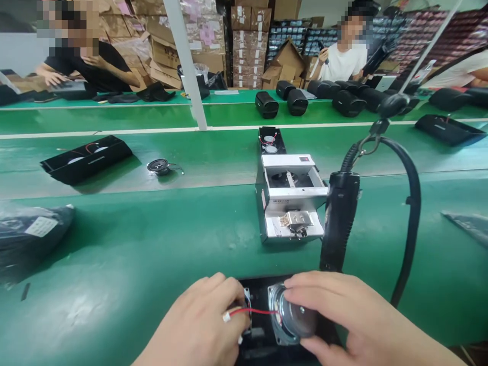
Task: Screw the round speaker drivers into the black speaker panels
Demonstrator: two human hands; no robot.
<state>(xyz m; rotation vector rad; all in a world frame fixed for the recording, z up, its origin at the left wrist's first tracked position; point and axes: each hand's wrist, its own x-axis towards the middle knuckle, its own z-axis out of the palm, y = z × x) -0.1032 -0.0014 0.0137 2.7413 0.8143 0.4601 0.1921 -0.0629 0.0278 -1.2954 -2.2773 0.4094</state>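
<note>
A black speaker housing (pixel 259 351) lies on the green bench close to me. Into its right part a round metal-backed speaker (pixel 295 312) is set, and my right hand (pixel 339 310) is wrapped round its far and right sides. My left hand (pixel 206 320) covers a second speaker (pixel 247 297) on the left, of which only an edge shows; its fingers curl down over it. A red wire (pixel 255 310) runs between the two, ending in a white plug (pixel 227 316) by my left fingers.
A tape dispenser-like metal machine (pixel 292 198) stands ahead. A black electric screwdriver (pixel 339 218) hangs at the right on its cord (pixel 414 218). Farther off are a loose speaker (pixel 159 166), an open black housing (pixel 87 158) and a bagged item (pixel 34 239). People sit across the bench.
</note>
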